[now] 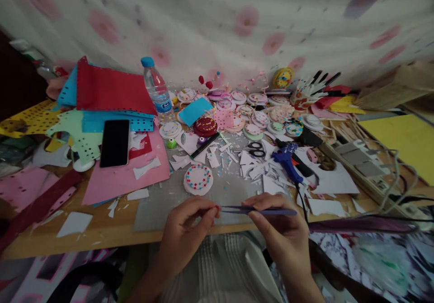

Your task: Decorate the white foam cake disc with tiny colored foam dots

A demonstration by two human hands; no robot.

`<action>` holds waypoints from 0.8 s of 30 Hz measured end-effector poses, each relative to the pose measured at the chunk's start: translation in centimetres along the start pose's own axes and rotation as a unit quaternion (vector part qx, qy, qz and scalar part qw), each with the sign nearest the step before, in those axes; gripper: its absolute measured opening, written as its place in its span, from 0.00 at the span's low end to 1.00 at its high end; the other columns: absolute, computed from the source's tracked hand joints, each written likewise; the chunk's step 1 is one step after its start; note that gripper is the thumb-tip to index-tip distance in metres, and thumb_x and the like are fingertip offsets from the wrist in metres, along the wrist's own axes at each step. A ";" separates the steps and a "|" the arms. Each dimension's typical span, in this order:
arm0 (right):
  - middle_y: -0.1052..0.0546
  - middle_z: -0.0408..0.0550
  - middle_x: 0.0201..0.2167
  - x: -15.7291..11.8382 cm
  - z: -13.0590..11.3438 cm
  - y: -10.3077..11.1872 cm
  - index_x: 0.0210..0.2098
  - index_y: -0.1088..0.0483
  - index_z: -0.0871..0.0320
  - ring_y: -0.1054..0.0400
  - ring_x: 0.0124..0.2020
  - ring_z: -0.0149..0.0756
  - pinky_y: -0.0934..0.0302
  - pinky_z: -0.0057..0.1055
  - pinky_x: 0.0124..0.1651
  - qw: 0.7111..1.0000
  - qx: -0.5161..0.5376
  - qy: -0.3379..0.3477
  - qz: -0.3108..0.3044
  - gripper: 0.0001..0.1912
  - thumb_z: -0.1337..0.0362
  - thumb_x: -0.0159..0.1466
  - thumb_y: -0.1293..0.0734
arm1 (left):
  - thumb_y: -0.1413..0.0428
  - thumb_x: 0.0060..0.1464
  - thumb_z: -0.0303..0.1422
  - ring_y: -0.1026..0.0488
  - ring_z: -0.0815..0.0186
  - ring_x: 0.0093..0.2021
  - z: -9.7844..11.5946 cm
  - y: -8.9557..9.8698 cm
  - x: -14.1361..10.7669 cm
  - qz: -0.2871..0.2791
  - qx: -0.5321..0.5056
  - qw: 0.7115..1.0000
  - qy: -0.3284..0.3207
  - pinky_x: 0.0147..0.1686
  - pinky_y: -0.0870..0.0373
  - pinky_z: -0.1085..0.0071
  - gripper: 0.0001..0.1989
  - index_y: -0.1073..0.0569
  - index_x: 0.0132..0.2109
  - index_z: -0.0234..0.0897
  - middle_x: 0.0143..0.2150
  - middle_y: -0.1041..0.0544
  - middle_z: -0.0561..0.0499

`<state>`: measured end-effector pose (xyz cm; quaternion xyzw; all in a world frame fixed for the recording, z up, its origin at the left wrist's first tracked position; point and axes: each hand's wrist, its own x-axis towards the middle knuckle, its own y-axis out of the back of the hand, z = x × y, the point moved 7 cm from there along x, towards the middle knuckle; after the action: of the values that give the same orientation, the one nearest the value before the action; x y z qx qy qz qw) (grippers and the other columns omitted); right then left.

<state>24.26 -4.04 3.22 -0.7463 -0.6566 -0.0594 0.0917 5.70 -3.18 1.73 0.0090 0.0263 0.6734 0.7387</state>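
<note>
Pinched between the fingertips of my left hand (191,224) is a tiny red piece (217,208), too small to make out fully. My right hand (280,221) grips a pair of blue-purple tweezers (271,211), held level with the tips pointing left and reaching the red piece. Just beyond my left hand lies a round white disc (198,179) with a ring of small red and blue bits on top. Both hands are above the front edge of the grey mat (159,210).
Behind are many decorated discs, a water bottle (158,88) and a dark red disc (205,126). Black scissors (257,149), a blue glue gun (288,163) and paper scraps lie right of centre. A phone (115,143) rests on pink foam at left; a power strip (366,172) is at right.
</note>
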 end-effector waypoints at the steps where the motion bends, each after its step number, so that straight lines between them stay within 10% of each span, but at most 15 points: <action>1: 0.21 0.45 0.32 0.1 -0.2 -0.1 0.34 0.27 0.53 0.26 0.36 0.34 0.29 0.29 0.39 1.000 -0.005 0.007 -0.004 0.06 0.71 0.59 0.30 | 0.43 0.56 0.27 0.26 0.70 0.31 0.0 0.0 0.0 0.000 0.001 1.000 -0.002 0.31 0.30 0.78 0.05 0.22 0.35 0.39 0.32 0.22 0.52; 17: 0.22 0.46 0.30 -0.6 -0.4 -0.3 0.32 0.28 0.53 0.26 0.35 0.37 0.30 0.34 0.38 0.999 -0.013 0.038 0.008 0.09 0.74 0.58 0.31 | 0.43 0.55 0.29 0.25 0.67 0.32 -0.4 -0.1 -0.6 -0.007 -0.004 1.000 0.002 0.31 0.28 0.76 0.05 0.21 0.34 0.38 0.32 0.22 0.50; 24: 0.19 0.46 0.39 -1.7 -2.2 -1.0 0.44 0.27 0.50 0.25 0.41 0.41 0.31 0.43 0.42 0.957 -0.148 0.247 -0.029 0.20 0.79 0.58 0.33 | 0.45 0.58 0.37 0.27 0.69 0.27 -0.9 -1.2 -0.1 -0.055 -0.083 0.993 0.062 0.28 0.29 0.77 0.11 0.20 0.34 0.37 0.29 0.22 0.50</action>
<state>23.15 -6.06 5.04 -0.6945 -0.6184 -0.3411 0.1375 6.85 -3.40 0.75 -0.0956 0.0164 0.6306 0.7700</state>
